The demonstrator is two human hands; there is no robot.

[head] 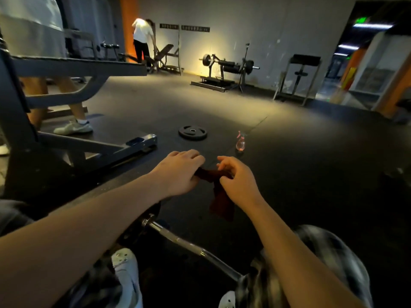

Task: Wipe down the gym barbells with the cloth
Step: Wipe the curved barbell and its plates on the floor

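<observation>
A dark red cloth [220,201] is stretched between my two hands above the black floor, and its loose end hangs down below my right hand. My left hand [180,172] grips the cloth's left end. My right hand [235,181] pinches the right part with curled fingers. Below my arms a steel barbell [178,238] lies on the floor, running from a dark plate under my left forearm toward my knees at the bottom right. Neither hand touches the bar.
A pink spray bottle [240,142] stands on the floor beyond my right hand. A loose black weight plate [192,132] lies flat nearby. A grey rack frame [93,147] fills the left, with a person's legs [73,126] behind it. Machines line the far wall.
</observation>
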